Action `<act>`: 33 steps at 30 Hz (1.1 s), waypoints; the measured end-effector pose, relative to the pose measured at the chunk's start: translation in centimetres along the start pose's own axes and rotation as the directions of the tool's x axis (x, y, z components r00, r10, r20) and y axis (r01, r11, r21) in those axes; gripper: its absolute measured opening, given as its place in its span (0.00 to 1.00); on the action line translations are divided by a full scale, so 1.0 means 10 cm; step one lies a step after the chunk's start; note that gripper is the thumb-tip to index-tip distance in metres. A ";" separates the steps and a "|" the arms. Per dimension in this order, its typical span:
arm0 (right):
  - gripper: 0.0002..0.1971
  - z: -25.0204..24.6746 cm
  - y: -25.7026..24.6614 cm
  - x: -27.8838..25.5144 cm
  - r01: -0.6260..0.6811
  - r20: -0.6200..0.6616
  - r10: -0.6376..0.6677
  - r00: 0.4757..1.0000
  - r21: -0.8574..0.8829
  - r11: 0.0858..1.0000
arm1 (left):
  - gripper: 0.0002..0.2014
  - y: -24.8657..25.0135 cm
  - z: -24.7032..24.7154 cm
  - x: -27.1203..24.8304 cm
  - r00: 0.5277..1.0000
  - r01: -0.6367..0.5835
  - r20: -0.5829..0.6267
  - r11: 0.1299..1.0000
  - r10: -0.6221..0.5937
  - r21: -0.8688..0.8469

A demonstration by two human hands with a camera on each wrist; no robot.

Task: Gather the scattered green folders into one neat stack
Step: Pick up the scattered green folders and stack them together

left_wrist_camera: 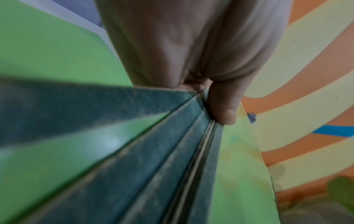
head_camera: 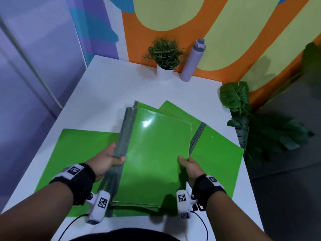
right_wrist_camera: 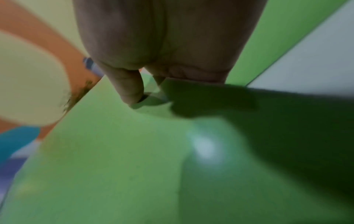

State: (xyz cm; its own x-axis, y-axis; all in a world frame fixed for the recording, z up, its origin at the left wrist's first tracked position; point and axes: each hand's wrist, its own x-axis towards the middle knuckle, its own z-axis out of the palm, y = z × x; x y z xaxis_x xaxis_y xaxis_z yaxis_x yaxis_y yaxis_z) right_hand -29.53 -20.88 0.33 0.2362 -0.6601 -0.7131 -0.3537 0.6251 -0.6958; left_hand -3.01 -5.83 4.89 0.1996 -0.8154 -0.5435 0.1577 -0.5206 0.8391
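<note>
Several glossy green folders (head_camera: 152, 153) with grey spines, uneven, gripped at both sides by both hands.

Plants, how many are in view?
3: a small potted plant at the table's far edge, a big-leafed plant right of the table, another at the frame's right edge.

Green folders (head_camera: 152, 153), grey spines; white table (head_camera: 107, 80); lilac, perhaps grey-capped, bottle (head_camera: 192, 61).
</note>
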 end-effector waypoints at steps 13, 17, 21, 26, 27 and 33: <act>0.29 -0.50 0.18 -0.12 0.017 -0.316 0.014 0.949 0.094 0.995 | 0.31 -0.51 0.14 0.23 0.892 0.435 -0.444 0.414 -0.081 0.799; 0.28 -0.56 0.39 -0.09 -0.017 -0.346 0.034 0.937 0.052 0.999 | 0.34 -0.71 0.14 0.22 0.895 0.419 -0.446 0.329 0.009 0.847; 0.28 -0.57 0.55 -0.08 -0.046 -0.353 0.059 0.934 0.046 0.998 | 0.24 -0.77 0.19 0.19 0.877 0.442 -0.479 0.439 -0.029 0.783; 0.28 -0.55 0.53 -0.11 -0.059 -0.338 0.085 0.937 0.086 0.995 | 0.11 -0.78 0.16 0.24 0.843 0.459 -0.535 0.602 -0.061 0.654; 0.28 -0.55 0.50 -0.11 -0.053 -0.334 0.083 0.939 0.099 0.994 | 0.10 -0.76 0.15 0.26 0.839 0.449 -0.541 0.633 -0.056 0.631; 0.29 -0.63 0.33 -0.08 0.014 -0.354 0.044 0.934 0.162 0.987 | 0.13 -0.23 0.05 0.23 0.811 0.254 -0.558 0.752 0.178 0.609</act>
State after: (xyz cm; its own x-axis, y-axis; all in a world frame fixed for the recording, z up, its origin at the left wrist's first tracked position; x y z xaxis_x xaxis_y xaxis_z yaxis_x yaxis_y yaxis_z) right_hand -36.64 -20.91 -0.87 -0.1155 -0.7363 -0.6667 -0.1994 0.6747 -0.7106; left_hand -3.41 -6.70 1.73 0.7294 -0.6124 -0.3050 -0.4195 -0.7525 0.5077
